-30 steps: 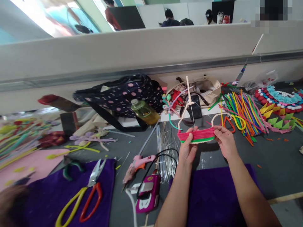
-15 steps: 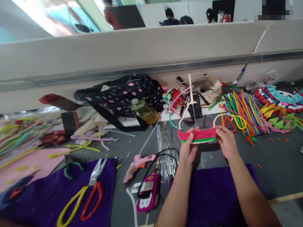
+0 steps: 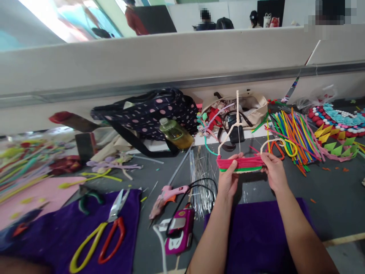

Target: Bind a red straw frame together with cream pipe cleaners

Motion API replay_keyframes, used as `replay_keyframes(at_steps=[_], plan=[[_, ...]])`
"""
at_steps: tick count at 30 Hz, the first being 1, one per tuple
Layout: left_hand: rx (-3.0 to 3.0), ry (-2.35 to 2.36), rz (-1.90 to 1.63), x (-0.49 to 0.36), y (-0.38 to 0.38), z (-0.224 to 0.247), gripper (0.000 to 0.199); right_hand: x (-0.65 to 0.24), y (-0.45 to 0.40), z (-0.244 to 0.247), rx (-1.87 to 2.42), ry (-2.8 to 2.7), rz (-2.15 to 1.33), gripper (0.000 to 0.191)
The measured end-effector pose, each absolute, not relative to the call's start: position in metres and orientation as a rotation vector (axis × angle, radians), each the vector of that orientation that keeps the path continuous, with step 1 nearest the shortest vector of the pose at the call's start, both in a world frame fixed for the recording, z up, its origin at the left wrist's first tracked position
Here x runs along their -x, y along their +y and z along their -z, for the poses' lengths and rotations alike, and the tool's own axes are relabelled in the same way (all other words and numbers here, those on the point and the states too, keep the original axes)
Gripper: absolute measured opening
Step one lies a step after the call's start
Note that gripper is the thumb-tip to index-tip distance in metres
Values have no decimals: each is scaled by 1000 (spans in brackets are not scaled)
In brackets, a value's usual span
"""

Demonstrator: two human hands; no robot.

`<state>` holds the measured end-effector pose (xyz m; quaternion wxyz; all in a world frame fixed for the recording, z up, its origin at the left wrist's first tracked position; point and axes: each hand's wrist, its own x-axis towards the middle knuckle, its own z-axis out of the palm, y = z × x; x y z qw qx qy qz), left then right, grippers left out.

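Bottle (image 3: 171, 130) near centre holds yellowish liquid (image 3: 184, 141); left hand (image 3: 229, 178) and right hand (image 3: 274, 172) pinch pink-green panel (image 3: 247, 163); table edge (image 3: 345, 239) lower right.

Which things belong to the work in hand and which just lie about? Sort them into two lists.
In hand, or likely part of it:
pink piece, held by the left hand and right hand
coloured stems
scissors
glue gun

Probably just lying about:
dotted bag
bottle
tote
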<state>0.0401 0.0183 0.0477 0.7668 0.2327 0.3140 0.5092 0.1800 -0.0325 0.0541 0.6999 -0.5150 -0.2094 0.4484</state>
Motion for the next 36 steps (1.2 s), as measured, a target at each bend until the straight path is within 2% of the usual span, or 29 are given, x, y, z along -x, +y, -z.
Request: replay_keyframes(at_steps=[7,17,20,22,25,31,36], plan=[[-571,670,-1091,-40,18,-49,31,-180,-32,-57,1222,-484,-753,32],[-536,638,-1115,-34,24,-51,37,-191,-33,-58,1252,-519,-570,23],[-483,616,-1175,-26,30,-56,31,-195,-37,-67,1161,-526,-546,17],[-451,551,-1193,-19,31,-59,26,-198,-42,-73,1097,-520,-605,14],[-399,470,-1161,-12,29,-62,28,-200,-49,-81,993,-506,-808,13],[-372,378,-1035,-23,21,-60,13,-182,-47,-81,889,-490,-1225,18],[-510,424,-1019,-33,18,-59,24,-162,-44,-77,907,-523,-1376,19]])
